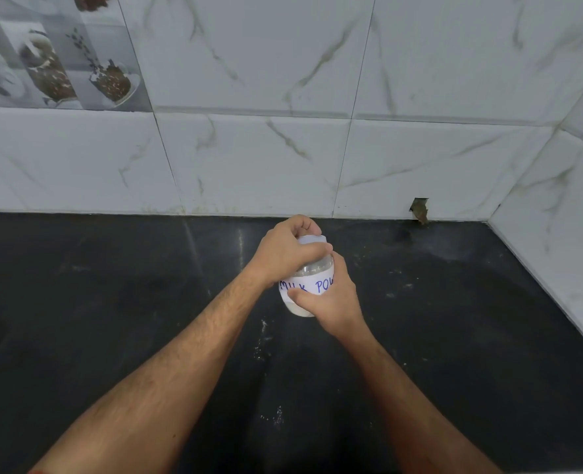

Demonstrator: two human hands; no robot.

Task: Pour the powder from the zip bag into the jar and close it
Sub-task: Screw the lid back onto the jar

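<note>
**Hands on the jar and lid — looks like we're at the closing step**

Left hand is curled over the top of the jar, fingers and thumb wrapped round the white lid. Right hand is gripping the jar body from the side, thumb pressed across the paper label that reads "MILK POW..." in blue marker, with the rest hidden behind the fingers. So both hands are clamped on something, one on the lid and one on the jar.

The jar sits toward the back edge of the black counter, roughly mid-width, near the tiled wall. I can't tell if its base is resting on the counter or lifted a bit. There's white powder visible at the bottom through the clear plastic, and a few pale specks scattered on the counter closer to me.

No zip bag anywhere in my view, so my guess is the pouring is done and this is the lid going on. From here I can't see whether the lid is seated square or how far it's turned.

Next move as I'd call it: keep the right hand steady as the anchor, twist the lid with the left until it stops, then check it's not cross-threaded before letting go.
</note>
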